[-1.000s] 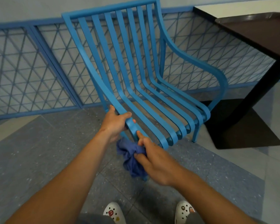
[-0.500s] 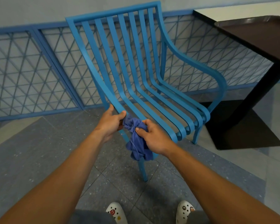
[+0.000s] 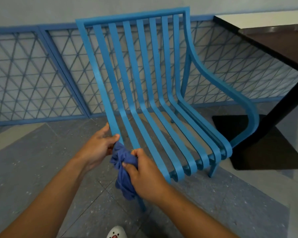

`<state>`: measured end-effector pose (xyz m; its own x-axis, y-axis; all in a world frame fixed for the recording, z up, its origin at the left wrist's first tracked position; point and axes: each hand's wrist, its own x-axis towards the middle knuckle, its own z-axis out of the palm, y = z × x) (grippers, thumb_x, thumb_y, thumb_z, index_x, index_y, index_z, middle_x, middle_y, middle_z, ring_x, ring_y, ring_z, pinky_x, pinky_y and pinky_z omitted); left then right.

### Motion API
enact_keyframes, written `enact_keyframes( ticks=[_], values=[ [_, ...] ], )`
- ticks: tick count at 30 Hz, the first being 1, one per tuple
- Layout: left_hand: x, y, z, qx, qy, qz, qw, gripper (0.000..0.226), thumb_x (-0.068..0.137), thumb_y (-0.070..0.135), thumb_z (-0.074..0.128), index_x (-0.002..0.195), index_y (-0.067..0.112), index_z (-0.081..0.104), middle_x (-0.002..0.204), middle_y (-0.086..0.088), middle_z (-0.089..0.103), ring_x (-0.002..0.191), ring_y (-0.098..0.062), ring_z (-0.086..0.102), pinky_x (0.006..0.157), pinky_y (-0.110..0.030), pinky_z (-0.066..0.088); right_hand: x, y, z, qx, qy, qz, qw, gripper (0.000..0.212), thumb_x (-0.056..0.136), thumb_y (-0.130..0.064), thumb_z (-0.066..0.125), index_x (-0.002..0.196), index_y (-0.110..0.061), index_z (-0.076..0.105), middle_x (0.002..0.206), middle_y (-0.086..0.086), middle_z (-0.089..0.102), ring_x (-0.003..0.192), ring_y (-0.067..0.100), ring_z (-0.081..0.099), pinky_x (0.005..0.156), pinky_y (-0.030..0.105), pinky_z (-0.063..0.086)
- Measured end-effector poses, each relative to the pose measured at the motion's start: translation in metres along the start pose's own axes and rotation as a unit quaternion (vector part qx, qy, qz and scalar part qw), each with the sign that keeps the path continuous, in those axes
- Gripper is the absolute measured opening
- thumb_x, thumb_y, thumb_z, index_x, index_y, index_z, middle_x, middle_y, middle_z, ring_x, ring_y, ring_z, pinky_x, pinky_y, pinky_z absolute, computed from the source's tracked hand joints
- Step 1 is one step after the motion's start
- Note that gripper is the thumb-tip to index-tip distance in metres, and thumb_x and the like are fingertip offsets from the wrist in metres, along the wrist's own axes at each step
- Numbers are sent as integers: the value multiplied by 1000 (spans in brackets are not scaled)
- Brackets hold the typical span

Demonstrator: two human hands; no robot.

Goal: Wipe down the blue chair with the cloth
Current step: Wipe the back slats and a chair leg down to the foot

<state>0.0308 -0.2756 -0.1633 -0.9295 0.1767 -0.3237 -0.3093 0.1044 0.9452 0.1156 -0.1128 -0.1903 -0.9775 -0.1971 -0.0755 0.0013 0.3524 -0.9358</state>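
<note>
Left hand [image 3: 100, 146] clamped on the outermost slat of the blue chair [image 3: 144, 93], likely steadying the frame against wiping force. Cloth [image 3: 125, 169] is bunched against that slat's lower run, just right of the left hand. Right hand [image 3: 144, 176] grips the wad, pressing it on. Table [image 3: 279, 47] far right, untouched.

Grey speckled tile floor [image 3: 33, 169], blue lattice railing [image 3: 33, 79] along a pale wall [image 3: 41, 9], and a dark pedestal table [image 3: 282, 45] off right.
</note>
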Motion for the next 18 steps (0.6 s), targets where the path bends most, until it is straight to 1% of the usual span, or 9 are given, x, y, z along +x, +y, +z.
enact_keyframes(
  ticks=[2,6,8,9,10,12,14,15,18],
  values=[
    [17,7,-6,-2,3,1,1000,47,104,6,49,145,28,50,120,-1,74,112,-27,70,101,-47,51,19,-1,5,2,19,3,1000,11,105,-34,51,101,-26,44,84,-5,53,73,8,52,64,27,41],
    [53,25,-10,27,10,10,1000,38,105,8,48,134,30,57,112,3,76,99,-16,74,95,-40,57,58,-6,6,14,53,1,999,15,105,-30,51,107,-17,46,83,-6,51,69,7,48,58,23,37],
    [68,30,-12,19,17,16,1000,33,106,6,47,120,35,55,89,12,78,78,-5,75,73,-25,61,75,-8,5,11,61,3,998,16,105,-29,52,107,-14,47,81,-6,50,67,6,47,55,22,36],
    [73,32,-15,11,29,18,999,33,106,5,46,115,36,52,76,16,76,68,-1,73,62,-19,59,83,-10,6,12,59,4,998,15,105,-29,52,106,-14,47,81,-6,49,66,6,46,54,22,35],
    [76,35,-16,11,42,19,999,32,106,4,45,115,33,52,71,16,75,63,1,71,56,-16,56,89,-12,9,14,55,6,998,15,105,-28,52,105,-14,46,80,-5,49,66,7,45,53,23,35],
    [82,37,-24,19,66,15,998,30,106,4,45,122,28,51,82,13,72,61,4,70,53,-14,54,100,-17,19,23,50,12,998,13,106,-26,50,103,-15,45,80,-5,47,65,7,43,53,24,33],
    [87,38,-35,18,87,8,996,31,105,5,47,129,24,51,100,6,68,65,2,70,55,-15,55,107,-21,30,37,54,14,998,13,106,-24,50,100,-15,43,80,-4,46,65,8,43,54,26,33],
    [89,38,-39,18,92,3,996,34,105,6,48,136,20,52,104,4,69,66,0,71,56,-17,55,110,-23,34,44,55,16,997,13,106,-24,50,99,-16,43,79,-4,46,65,8,43,55,26,34],
    [92,39,-43,23,91,5,996,39,106,10,47,144,17,51,95,5,72,65,-3,72,55,-19,57,114,-26,35,50,50,19,997,13,106,-24,50,98,-16,43,79,-3,47,65,9,44,55,26,35]
  ],
)
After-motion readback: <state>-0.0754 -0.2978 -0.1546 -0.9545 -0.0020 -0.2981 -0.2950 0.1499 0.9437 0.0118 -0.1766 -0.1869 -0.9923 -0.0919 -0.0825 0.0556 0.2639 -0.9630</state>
